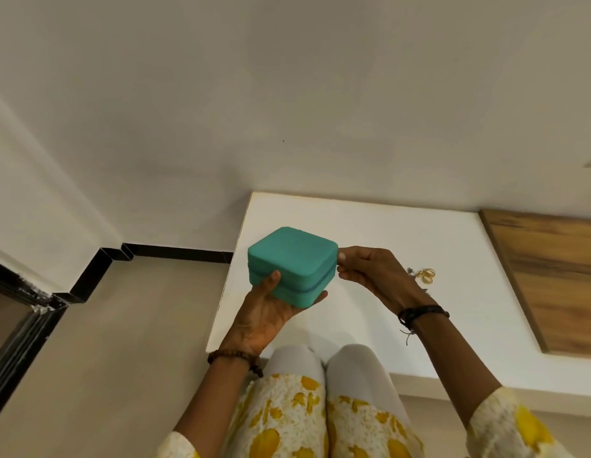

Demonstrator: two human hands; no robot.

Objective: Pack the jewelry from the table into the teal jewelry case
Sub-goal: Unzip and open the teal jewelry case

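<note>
White bench [370, 233] fills the space beyond both hands, with a wood-grain panel [548, 276] lying on it out past the right hand. The teal jewelry case [292, 266] is up off the bench, lid down, a darker seam running round its middle; no logo or lettering shows on it. The left hand [271, 312] cradles the case from below, palm up, thumb curled onto its near face, fingertips peeking out under the near right corner. The right hand [370, 276] sits at the case's right side, thumb and fingers pinched together at the seam; what it pinches is too small to tell. Just beyond the right hand's wrist, gold jewelry [426, 276] lies on the bench, a small cluster of rings or hoops. Beaded bracelet on the left wrist, dark cord bands on the right.
</note>
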